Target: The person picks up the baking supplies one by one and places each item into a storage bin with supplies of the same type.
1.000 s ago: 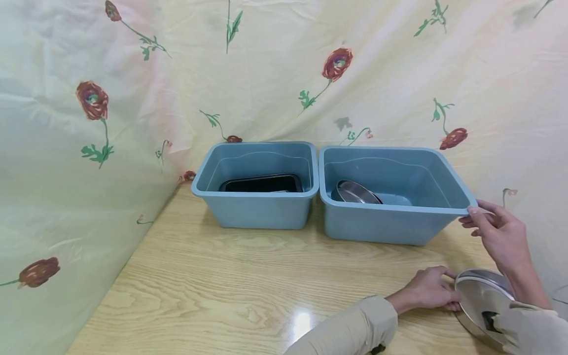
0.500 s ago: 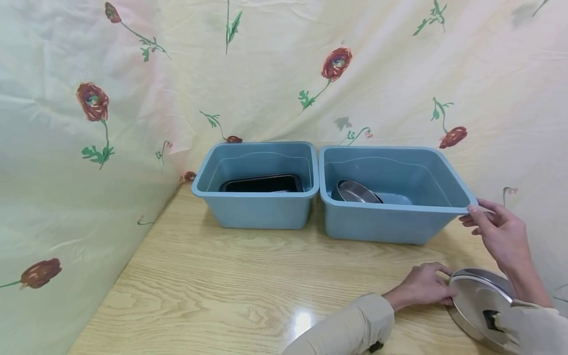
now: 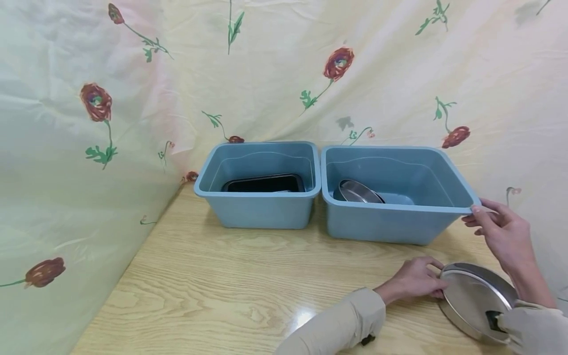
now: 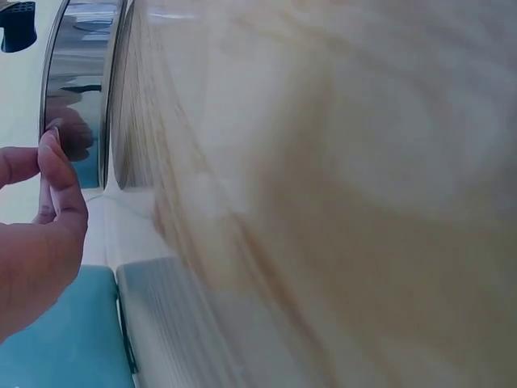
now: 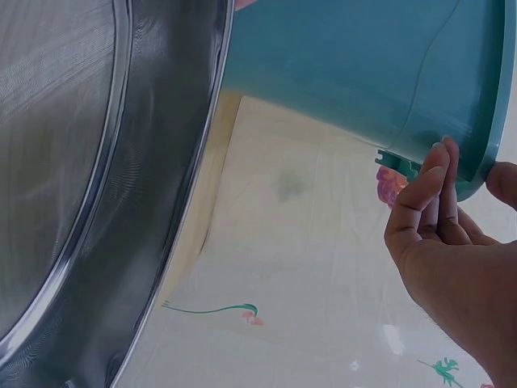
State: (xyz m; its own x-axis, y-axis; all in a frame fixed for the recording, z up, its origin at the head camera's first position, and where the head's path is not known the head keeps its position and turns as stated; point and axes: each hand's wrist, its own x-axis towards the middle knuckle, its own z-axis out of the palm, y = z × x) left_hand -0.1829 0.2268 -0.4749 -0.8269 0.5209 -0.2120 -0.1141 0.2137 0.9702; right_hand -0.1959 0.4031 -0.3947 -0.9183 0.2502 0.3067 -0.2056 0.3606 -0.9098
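A round, shiny metal cake pan (image 3: pixel 470 296) is at the table's right front, partly covered by the right sleeve. My left hand (image 3: pixel 414 278) pinches the pan's left rim between thumb and fingers; the left wrist view shows the fingertips on the pan's wall (image 4: pixel 77 97). Whether the pan touches the table is unclear. Above and behind the pan, my right hand (image 3: pixel 508 234) grips the front right corner of the right blue bin (image 3: pixel 377 224). Thumb and fingers lie on either side of its rim (image 5: pixel 490 105) in the right wrist view. Inside that bin leans a smaller round metal pan (image 3: pixel 355 191).
Left of it stands a second blue bin (image 3: pixel 259 212), with a black rectangular pan (image 3: pixel 266 184) inside. The two bins nearly touch. A flowered cloth (image 3: pixel 266 74) hangs behind and at the sides of the wooden table (image 3: pixel 222 281).
My left hand has drawn the cake pan left and slightly away from me, and more of the pan shows. The right hand keeps its grip on the bin, which stays in place.
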